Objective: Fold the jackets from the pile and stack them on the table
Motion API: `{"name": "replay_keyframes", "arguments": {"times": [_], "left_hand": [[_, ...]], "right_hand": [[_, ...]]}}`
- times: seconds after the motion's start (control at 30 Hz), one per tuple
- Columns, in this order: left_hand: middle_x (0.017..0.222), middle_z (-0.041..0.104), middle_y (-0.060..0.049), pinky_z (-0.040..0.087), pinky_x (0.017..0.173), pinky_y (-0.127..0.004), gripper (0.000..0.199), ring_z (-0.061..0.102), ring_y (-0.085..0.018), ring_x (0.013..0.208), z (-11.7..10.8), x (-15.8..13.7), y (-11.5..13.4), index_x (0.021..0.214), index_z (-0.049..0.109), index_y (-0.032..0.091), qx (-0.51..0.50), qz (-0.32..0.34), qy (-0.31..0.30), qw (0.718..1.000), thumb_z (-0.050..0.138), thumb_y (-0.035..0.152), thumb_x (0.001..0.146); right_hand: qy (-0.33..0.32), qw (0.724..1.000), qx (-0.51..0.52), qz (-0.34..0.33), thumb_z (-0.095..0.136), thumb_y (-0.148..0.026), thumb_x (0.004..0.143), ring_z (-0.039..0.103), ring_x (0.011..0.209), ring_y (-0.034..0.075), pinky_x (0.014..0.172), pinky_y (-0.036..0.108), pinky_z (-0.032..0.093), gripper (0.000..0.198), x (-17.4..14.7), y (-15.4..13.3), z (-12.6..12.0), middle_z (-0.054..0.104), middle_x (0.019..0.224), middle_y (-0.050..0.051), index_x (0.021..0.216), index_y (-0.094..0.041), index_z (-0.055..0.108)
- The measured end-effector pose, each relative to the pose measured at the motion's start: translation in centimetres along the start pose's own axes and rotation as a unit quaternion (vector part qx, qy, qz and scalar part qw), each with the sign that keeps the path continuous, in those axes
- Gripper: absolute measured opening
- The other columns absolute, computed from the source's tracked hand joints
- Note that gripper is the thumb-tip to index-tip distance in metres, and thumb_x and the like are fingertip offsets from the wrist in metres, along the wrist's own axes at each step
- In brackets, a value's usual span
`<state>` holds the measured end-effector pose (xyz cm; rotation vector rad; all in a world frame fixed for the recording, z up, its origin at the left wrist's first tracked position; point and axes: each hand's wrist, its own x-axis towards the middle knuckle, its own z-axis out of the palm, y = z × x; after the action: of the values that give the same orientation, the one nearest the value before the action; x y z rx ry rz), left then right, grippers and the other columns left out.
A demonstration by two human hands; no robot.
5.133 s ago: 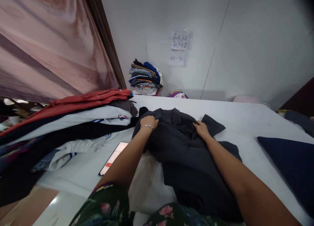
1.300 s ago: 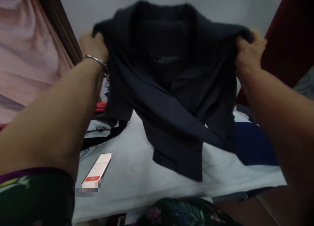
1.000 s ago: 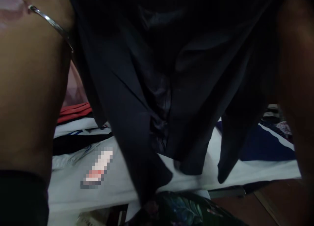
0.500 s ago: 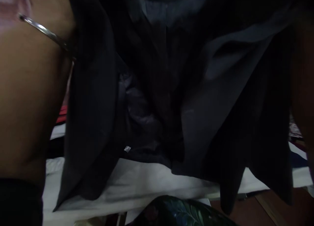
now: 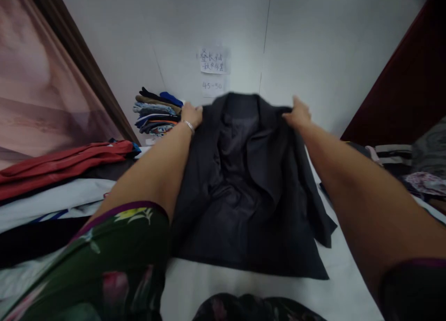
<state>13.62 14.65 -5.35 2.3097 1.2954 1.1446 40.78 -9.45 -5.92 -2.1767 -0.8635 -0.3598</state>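
A dark blazer point(image 5: 223, 237) hangs spread out between my hands, its front open so the shiny lining shows and its collar at the top. With a silver bangle at the wrist, my left hand point(image 5: 191, 115) pinches the shoulder on the left side. The opposite shoulder is gripped by my right hand point(image 5: 298, 114), which is slightly blurred. The blazer's lower part reaches down over the white-covered surface point(image 5: 195, 279). One sleeve dangles on the right; the left sleeve is mostly hidden behind my forearm.
A stack of folded clothes point(image 5: 158, 112) stands at the back left. Red garments point(image 5: 69, 160) and white ones point(image 5: 76, 191) lie along the left. Striped cloth point(image 5: 393, 153) and other fabric sit at the right. Handwritten paper notes point(image 5: 214, 61) are stuck on the pale back wall.
The blazer has moved away from close in front of the camera, out over the white surface. Both hands and the back wall have come into view.
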Motion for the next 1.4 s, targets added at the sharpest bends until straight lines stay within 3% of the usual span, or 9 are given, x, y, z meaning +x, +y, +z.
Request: {"name": "replay_keyframes", "arguments": {"times": [0.13,0.27,0.43,0.57,0.63,0.8,1.0,1.27,1.4], "left_hand": [[0.124,0.061,-0.016,0.039,0.104,-0.031,0.043,0.054,-0.025,0.117,4.6,-7.3,-4.5,0.115,0.062,0.006,0.059,0.047,-0.156,0.985,0.052,0.036,0.086],[0.117,0.064,-0.010,0.040,0.102,-0.027,0.033,0.056,-0.021,0.114,3.7,-15.7,-7.8,0.106,0.067,0.014,0.084,0.099,-0.253,0.959,0.048,0.031,0.085],[0.118,0.064,-0.007,0.039,0.106,-0.031,0.030,0.056,-0.020,0.114,0.2,-26.2,-9.9,0.102,0.068,0.023,0.025,0.160,-0.348,0.923,0.046,0.036,0.084],[0.124,0.061,-0.006,0.040,0.106,-0.035,0.032,0.055,-0.022,0.119,-1.2,-34.3,-9.6,0.106,0.067,0.035,-0.018,0.111,-0.425,0.898,0.052,0.047,0.081],[0.129,0.058,-0.005,0.038,0.107,-0.036,0.040,0.052,-0.023,0.123,-1.2,-37.3,-8.4,0.112,0.064,0.040,-0.030,0.096,-0.452,0.886,0.056,0.056,0.077],[0.135,0.054,-0.008,0.034,0.106,-0.037,0.062,0.048,-0.025,0.127,-0.1,-41.0,-3.7,0.125,0.056,0.041,-0.052,0.114,-0.489,0.863,0.057,0.068,0.070],[0.114,0.061,-0.013,0.043,0.087,-0.035,0.081,0.060,-0.023,0.110,3.0,-40.9,-0.3,0.142,0.039,0.026,-0.061,-0.039,-0.460,0.885,0.056,0.060,0.071],[0.066,0.043,0.004,0.037,0.063,-0.028,0.041,0.045,-0.015,0.065,5.6,-40.7,0.6,0.113,0.062,0.019,-0.177,-0.075,-0.421,0.887,0.052,0.035,0.076],[0.068,0.043,0.003,0.034,0.064,-0.026,0.031,0.039,-0.013,0.067,3.9,-40.1,1.7,0.099,0.065,0.018,-0.274,-0.067,-0.378,0.882,0.053,0.031,0.074]], "right_hand": [[-0.240,0.967,0.059,-0.063,0.066,-0.014,0.076,0.062,0.104,0.020,0.098,0.031,0.043,0.029,-8.5,4.8,6.1,0.070,0.109,0.008,0.104,-0.011,0.068],[-0.315,0.942,0.082,-0.083,0.056,-0.020,0.082,0.064,0.104,0.024,0.099,0.036,0.045,0.022,-16.8,8.9,6.1,0.071,0.108,0.007,0.098,-0.019,0.071],[-0.343,0.924,0.104,-0.132,0.056,-0.036,0.077,0.053,0.124,0.026,0.111,0.040,0.037,0.026,-26.1,11.7,2.6,0.069,0.114,-0.001,0.096,-0.038,0.073],[-0.335,0.931,0.101,-0.098,0.051,-0.054,0.077,0.042,0.133,0.022,0.111,0.039,0.035,0.035,-32.7,14.3,0.8,0.051,0.138,-0.010,0.111,-0.058,0.061],[-0.300,0.947,0.083,-0.078,0.052,-0.058,0.077,0.037,0.136,0.023,0.112,0.041,0.034,0.042,-34.5,15.9,0.3,0.048,0.142,-0.007,0.118,-0.055,0.058],[-0.198,0.979,0.032,-0.027,0.046,-0.056,0.080,0.039,0.135,0.032,0.111,0.051,0.035,0.061,-34.1,18.7,-1.1,0.045,0.144,0.014,0.129,-0.022,0.058],[-0.137,0.987,-0.056,-0.057,0.043,-0.046,0.085,0.044,0.130,0.031,0.101,0.045,0.045,0.052,-31.3,19.7,-2.3,0.046,0.142,0.011,0.133,-0.027,0.051],[-0.118,0.946,-0.290,-0.085,0.053,-0.024,0.085,0.048,0.120,0.035,0.093,0.049,0.043,0.054,-24.4,22.7,-3.2,0.052,0.131,0.019,0.138,-0.017,0.045],[-0.047,0.950,-0.308,0.005,0.057,-0.027,0.083,0.042,0.125,0.042,0.096,0.054,0.040,0.047,-20.1,24.6,-5.1,0.050,0.130,0.028,0.125,-0.005,0.057]]}}
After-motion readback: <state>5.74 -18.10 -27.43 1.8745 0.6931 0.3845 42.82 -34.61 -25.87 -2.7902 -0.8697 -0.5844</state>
